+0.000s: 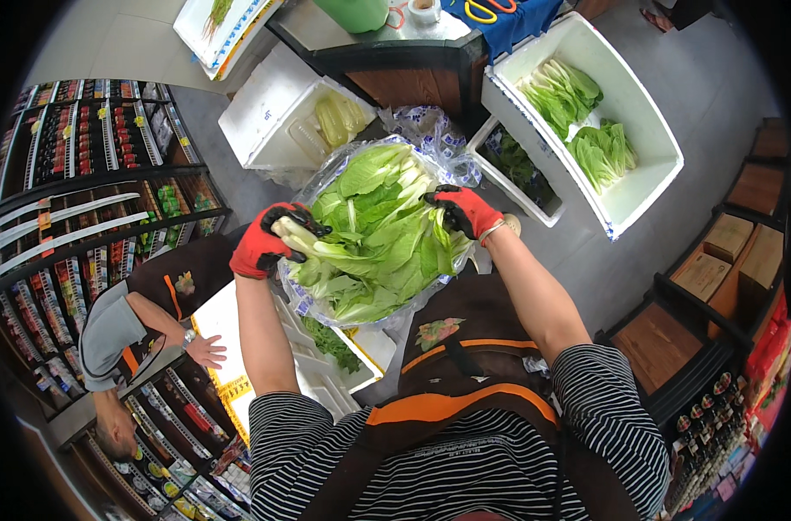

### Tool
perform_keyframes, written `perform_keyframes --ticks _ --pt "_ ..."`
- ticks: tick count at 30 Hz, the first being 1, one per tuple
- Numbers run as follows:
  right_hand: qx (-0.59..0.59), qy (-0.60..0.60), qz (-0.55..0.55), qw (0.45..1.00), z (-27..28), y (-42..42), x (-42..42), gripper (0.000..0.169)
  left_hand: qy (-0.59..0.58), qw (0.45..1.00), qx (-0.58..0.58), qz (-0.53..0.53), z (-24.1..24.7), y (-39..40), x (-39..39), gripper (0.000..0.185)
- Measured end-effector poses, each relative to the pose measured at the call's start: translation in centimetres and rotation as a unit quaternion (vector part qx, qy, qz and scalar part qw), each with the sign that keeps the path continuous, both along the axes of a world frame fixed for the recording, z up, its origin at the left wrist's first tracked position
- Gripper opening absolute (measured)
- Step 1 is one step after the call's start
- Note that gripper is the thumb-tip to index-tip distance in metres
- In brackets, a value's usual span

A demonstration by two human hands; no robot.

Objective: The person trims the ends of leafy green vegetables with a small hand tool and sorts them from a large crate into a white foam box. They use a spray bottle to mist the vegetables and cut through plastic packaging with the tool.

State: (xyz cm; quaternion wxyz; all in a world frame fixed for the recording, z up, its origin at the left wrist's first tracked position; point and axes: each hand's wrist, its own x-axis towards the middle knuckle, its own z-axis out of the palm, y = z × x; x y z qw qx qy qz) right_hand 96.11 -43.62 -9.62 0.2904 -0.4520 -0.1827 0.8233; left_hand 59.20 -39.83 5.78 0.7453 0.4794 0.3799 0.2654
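Note:
A large heap of leafy green lettuce-like vegetables (382, 228) lies before me in a clear plastic bag (304, 296) printed with blue marks. My left hand (268, 241), in a red and black glove, grips the pale stem end of a leafy green (297, 236) at the heap's left side. On the right, my right hand (467, 211), gloved alike, has its fingers curled on leaves at the heap's edge; its fingertips are partly hidden among them. Two bunches of the same kind of greens (561, 98) lie in a white foam box (636, 124) at the upper right.
A foam box (284, 124) holding pale green packages stands beyond the heap. Dark greens lie in a low box (545, 211). A counter (421, 49) bears scissors (480, 10) and a tape roll (424, 10). At left, a co-worker's hand (206, 352) rests on a white box lid (222, 319).

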Motion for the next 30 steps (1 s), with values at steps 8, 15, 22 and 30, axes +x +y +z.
perform_keyframes --ticks 8,15,22,30 --pt "0.204 -0.071 0.104 0.971 10.1 0.4 -2.5 0.030 0.182 0.976 -0.016 -0.116 1.4 1.8 4.1 0.049" --pt "0.174 0.000 0.024 0.985 11.7 -0.3 -4.5 0.023 0.115 0.993 -0.033 -0.020 -1.6 -0.6 9.6 0.051" --pt "0.205 -0.006 -0.101 0.973 14.2 -1.4 -0.8 0.033 0.075 0.994 -0.013 0.072 0.2 -3.0 16.1 0.038" --pt "0.344 -0.364 -0.167 0.849 19.0 0.7 11.3 0.034 -0.023 0.996 0.053 0.063 1.6 0.6 30.5 0.022"
